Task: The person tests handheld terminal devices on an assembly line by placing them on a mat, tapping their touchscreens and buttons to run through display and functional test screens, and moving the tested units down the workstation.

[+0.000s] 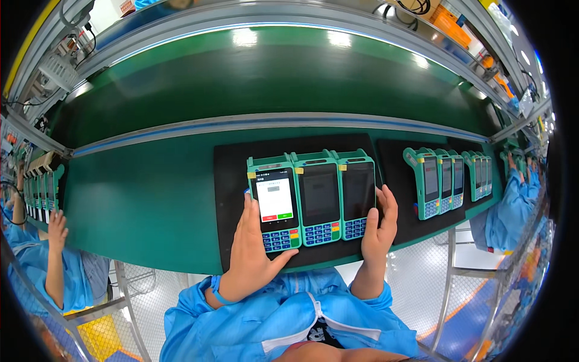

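Three green handheld payment terminals stand side by side on a black mat (229,181) in front of me. The left terminal (274,202) has a lit white screen with a red and a green button. Dark screens show on the middle terminal (318,199) and the right terminal (357,196). My left hand (247,250) lies along the left terminal's outer side, its thumb at the lower edge below the keypad. Against the right terminal's outer side rests my right hand (380,226), fingers bent and thumb near the keypad. Between them, both hands clasp the row.
More terminals (428,184) stand on another black mat to the right, with a co-worker's blue sleeve (512,205) beyond. At the left, a co-worker's hand (57,230) is near a row of terminals (42,193). A metal rail (271,120) separates the green bench (132,199) from a green conveyor belt (271,72).
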Demonstrator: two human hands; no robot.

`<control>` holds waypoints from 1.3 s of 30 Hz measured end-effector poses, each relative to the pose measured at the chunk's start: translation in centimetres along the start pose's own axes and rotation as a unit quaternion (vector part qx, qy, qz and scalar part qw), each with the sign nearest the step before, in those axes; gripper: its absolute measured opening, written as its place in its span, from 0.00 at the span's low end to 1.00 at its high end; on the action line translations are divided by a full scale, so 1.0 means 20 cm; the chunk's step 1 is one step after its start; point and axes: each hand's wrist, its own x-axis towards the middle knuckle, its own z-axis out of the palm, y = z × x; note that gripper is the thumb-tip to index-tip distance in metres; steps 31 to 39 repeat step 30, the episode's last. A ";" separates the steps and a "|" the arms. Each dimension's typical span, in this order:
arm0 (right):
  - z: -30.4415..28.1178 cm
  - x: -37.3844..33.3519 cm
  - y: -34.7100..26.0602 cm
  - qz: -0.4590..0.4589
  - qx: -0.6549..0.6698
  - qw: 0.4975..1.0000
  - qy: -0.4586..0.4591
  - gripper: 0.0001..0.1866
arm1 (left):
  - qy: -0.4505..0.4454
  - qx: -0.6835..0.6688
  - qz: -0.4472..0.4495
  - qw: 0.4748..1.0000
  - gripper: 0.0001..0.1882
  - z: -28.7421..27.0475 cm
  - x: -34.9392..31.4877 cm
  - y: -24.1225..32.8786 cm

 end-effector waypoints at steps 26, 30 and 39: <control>-0.01 0.01 0.03 -0.063 -0.128 0.990 -0.023 0.25 | -0.004 -0.004 0.002 1.000 0.61 0.00 0.00 0.01; -0.02 0.01 0.02 -0.055 -0.113 0.992 -0.025 0.25 | -0.008 -0.063 -0.030 0.998 0.59 0.00 0.00 0.01; -0.02 0.01 0.02 -0.055 -0.113 0.992 -0.025 0.25 | -0.008 -0.063 -0.030 0.998 0.59 0.00 0.00 0.01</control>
